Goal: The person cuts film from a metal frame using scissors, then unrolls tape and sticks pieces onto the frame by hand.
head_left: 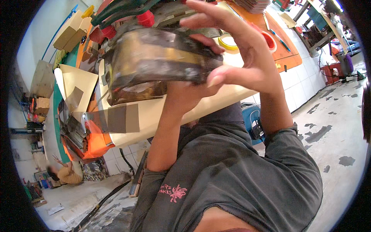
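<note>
A dark, glossy object with brown and gold bands (158, 58) is held up over the worktable; it is boxy and curved, and motion blur hides its exact kind. From below, my left hand (184, 94) supports it, its fingers mostly hidden behind the object. At its right end is my right hand (247, 50), fingers spread and thumb close to the edge; whether the thumb touches it I cannot tell. Beneath lies pale tan paper (216, 102) covering the table. Right behind my right hand sits a yellow tape roll (228, 42).
A red tape roll (269, 41) and a blue pen (280, 40) lie on the orange board. Green tool with red knobs (123, 13) stands behind. Dark translucent sheets (123, 118) and orange material (96, 141) are at left. Another person (69, 174) is at the far lower left.
</note>
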{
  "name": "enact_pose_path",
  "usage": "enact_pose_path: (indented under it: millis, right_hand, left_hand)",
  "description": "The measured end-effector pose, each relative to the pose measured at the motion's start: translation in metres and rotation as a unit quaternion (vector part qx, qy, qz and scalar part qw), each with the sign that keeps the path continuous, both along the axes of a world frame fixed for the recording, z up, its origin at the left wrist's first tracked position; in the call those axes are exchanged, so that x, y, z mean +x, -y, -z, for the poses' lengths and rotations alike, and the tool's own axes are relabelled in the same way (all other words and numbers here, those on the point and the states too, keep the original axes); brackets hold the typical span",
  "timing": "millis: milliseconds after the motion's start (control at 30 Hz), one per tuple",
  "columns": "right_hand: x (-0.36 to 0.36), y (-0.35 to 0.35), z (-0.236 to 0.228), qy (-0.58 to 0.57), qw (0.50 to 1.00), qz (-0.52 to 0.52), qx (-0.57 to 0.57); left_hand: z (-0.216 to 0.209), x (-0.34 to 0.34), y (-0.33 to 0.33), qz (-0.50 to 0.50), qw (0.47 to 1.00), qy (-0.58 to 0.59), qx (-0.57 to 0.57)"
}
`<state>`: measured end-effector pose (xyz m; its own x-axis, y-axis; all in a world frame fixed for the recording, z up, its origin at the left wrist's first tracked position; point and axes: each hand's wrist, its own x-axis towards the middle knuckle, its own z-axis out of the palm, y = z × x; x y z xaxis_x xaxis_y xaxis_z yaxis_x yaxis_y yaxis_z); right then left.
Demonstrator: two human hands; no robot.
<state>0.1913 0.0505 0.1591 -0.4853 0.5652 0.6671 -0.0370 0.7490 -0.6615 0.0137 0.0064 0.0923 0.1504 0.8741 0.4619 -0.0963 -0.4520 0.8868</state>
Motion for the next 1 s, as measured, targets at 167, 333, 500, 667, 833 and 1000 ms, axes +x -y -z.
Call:
enact_pose_path:
  millis: [167,333,500,667,833,1000]
  right_hand:
    - [0.011,-0.007,0.013,-0.038,0.999,-0.034,-0.005]
    - [-0.004,0.007,0.028,0.019,0.999,-0.032,-0.027]
    - [-0.020,0.009,0.032,-0.002,1.000,-0.016,0.026]
    - [-0.032,0.015,0.031,-0.031,0.999,-0.023,-0.012]
    - [-0.041,0.013,0.035,-0.097,0.994,-0.021,-0.041]
    - [-0.037,0.012,0.036,-0.130,0.984,-0.059,-0.109]
  left_hand:
    - [-0.014,-0.012,-0.006,0.055,0.965,0.238,0.093]
    - [-0.017,-0.027,-0.003,0.039,0.945,0.299,0.129]
    - [-0.014,-0.018,-0.001,0.017,0.930,0.349,0.116]
    - [-0.008,-0.013,-0.003,0.034,0.935,0.331,0.123]
    - [-0.005,-0.009,0.000,-0.028,0.949,0.293,0.110]
    - [-0.010,-0.010,0.002,-0.036,0.959,0.264,0.099]
